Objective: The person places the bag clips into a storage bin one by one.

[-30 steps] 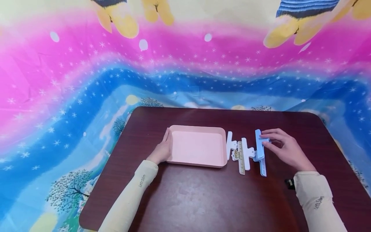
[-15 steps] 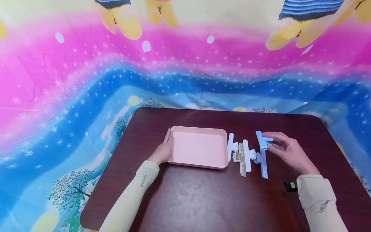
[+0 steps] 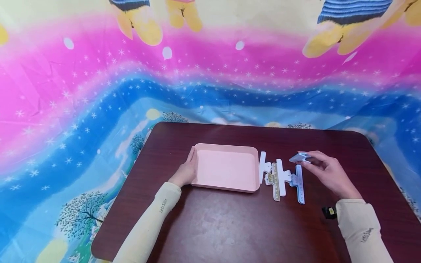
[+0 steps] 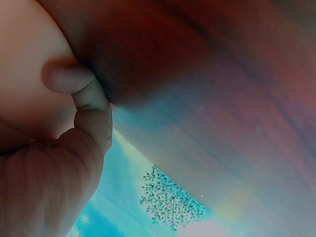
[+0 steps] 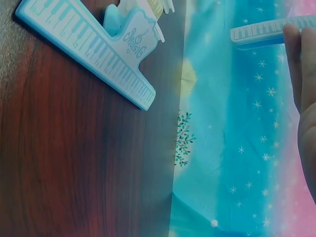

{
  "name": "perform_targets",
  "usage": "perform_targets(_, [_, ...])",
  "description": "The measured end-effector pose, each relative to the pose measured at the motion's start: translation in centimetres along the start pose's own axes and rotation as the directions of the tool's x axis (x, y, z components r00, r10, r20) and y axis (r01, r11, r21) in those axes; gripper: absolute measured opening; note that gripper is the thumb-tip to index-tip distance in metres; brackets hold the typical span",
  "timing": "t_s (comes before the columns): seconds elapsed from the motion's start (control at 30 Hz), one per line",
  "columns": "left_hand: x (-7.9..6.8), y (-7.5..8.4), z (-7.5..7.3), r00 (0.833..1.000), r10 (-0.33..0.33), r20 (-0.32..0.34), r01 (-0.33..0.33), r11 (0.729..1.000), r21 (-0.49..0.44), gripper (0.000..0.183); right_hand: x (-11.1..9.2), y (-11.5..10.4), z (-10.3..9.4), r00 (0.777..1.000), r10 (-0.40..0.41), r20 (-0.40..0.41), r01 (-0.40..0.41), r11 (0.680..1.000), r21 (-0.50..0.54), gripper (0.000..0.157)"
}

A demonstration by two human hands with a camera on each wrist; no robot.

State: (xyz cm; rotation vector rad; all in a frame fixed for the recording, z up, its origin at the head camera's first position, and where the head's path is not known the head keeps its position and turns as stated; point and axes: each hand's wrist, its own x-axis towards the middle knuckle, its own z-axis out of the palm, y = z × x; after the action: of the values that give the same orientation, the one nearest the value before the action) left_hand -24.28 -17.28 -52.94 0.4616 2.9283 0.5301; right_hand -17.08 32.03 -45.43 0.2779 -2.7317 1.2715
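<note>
A pink rectangular tray lies on the table, and my left hand rests against its left wall. The fingers look straight along that wall in the head view; one digit appears bent at its tip in the left wrist view. My right hand pinches a light blue bulldog clip between thumb and fingers, raised off the table and tilted. Piano keys are printed on this held clip. Just below it lies a second blue bulldog clip, printed with keys and a music motif.
Between the tray and the blue clip lie a white bulldog clip, a gold-patterned clip and another white clip, in a row. A small black object shows beside the right cuff. A printed curtain hangs behind the dark wooden table.
My right hand has lifted the upper blue bulldog clip away from the one below and turned it from upright along the row to tilted sideways. The left hand stays at the tray.
</note>
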Motion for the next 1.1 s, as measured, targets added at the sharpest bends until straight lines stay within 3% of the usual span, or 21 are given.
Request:
perform_targets(0.17, [-0.1, 0.0, -0.1, 1.0, -0.009, -0.004, 0.009, 1.0, -0.017, 0.074, 0.1, 0.1, 0.3, 0.999, 0.032, -0.013, -0.031, 0.999, 0.029, 0.038])
perform_targets(0.43, [-0.1, 0.1, 0.0, 1.0, -0.008, 0.002, 0.008, 1.0, -0.007, 0.076, 0.8, 0.3, 0.6, 0.999, 0.0, -0.047, 0.007, 0.989, 0.147, 0.032])
perform_targets(0.6, [0.0, 0.2, 0.1, 1.0, 0.018, -0.023, -0.018, 1.0, -0.01, 0.075, 0.7, 0.3, 0.5, 0.995, 0.028, -0.092, -0.021, 0.997, 0.078, 0.031])
perform_targets(0.8, [-0.2, 0.0, 0.2, 1.0, 0.011, -0.01, -0.011, 1.0, -0.006, 0.079, 0.8, 0.3, 0.8, 0.992, 0.068, -0.109, -0.062, 0.996, 0.058, 0.037])
perform_targets(1.1, [-0.1, 0.0, 0.1, 1.0, 0.004, -0.004, -0.004, 1.0, -0.013, 0.081, 1.5, 0.0, 1.2, 0.984, 0.058, -0.167, -0.054, 0.998, 0.029, 0.043])
